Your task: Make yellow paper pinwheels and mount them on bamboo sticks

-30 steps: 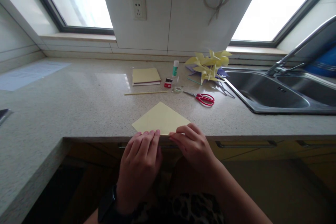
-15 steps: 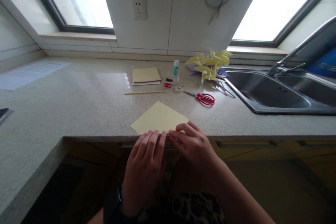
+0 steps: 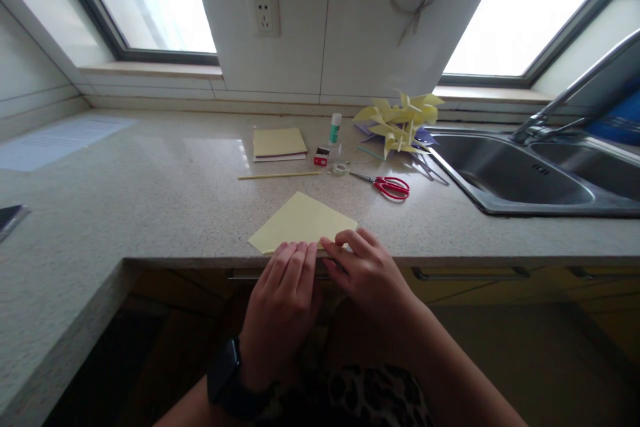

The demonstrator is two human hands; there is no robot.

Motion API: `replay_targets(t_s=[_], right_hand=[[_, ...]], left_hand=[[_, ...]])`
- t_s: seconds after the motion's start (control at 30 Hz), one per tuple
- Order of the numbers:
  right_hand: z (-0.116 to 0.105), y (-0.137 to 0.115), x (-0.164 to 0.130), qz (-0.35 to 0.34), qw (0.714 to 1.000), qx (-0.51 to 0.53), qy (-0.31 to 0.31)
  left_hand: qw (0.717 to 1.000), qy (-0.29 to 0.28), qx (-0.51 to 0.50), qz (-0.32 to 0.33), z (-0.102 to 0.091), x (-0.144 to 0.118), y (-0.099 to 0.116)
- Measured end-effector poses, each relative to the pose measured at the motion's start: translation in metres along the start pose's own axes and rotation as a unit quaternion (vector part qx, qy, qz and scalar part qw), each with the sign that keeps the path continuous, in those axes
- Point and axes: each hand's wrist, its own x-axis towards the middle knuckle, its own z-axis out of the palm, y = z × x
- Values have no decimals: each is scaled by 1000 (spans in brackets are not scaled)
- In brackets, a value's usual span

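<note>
Pressing on the near corner of the yellow sheet, the left hand lies flat with fingers extended. The right hand rests beside it, fingers loosely curled on the same edge. The sheet lies at the bench front edge; scissors lie behind.

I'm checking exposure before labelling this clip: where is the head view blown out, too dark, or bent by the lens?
Head view: both windows are overexposed to white, with glare reflecting on the countertop; the cabinet fronts below lie in deep shadow; the left hand and right hand on the yellow paper look dim but sharp; the wide lens bows the window frames and the counter edge.
</note>
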Motion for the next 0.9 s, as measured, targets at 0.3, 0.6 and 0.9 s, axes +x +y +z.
replay_targets(t_s=[0.3,0.6,0.9], right_hand=[[1,-4,-1,19,999,-29,-23],[7,-33,-4,82,996,-30,13],[10,-33,-4,77,995,-63,9]], left_hand=[[1000,7,15,22,-2,1,-5],[999,21,16,36,-3,3,-8],[999,-2,17,47,-1,5,-15]])
